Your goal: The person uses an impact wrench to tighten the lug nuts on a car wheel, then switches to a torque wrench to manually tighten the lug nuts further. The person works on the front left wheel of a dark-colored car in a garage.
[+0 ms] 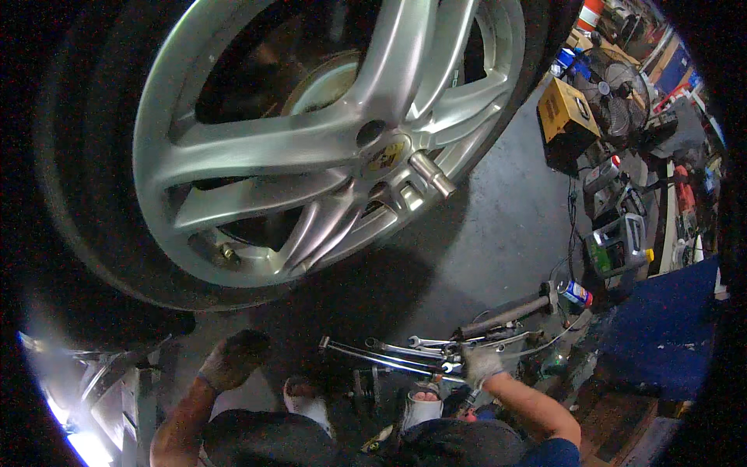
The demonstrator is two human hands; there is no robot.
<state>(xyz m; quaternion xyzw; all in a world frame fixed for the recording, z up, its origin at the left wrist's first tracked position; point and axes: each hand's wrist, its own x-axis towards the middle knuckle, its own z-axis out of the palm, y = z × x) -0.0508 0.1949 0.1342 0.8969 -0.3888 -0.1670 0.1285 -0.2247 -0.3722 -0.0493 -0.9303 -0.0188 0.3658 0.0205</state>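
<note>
A silver multi-spoke alloy wheel (272,145) with its dark tyre (101,194) fills the upper left. A metal socket (433,173) sticks out beside the wheel's centre cap (389,153). My left hand (236,359), in a dark, dirty glove, is below the tyre; shadow hides its fingers. My right hand (481,364), in a pale work glove, is at the right ends of several wrenches (405,349) and a long chrome bar (366,355). Its fingers do not show well enough to tell whether they grip one of these tools.
A yellow box (566,111) and a black fan (615,89) stand at the upper right. Below them are a clear jug (618,245), a spray can (576,294) and a dark blue panel (661,327). A metal stand (140,405) is at the lower left.
</note>
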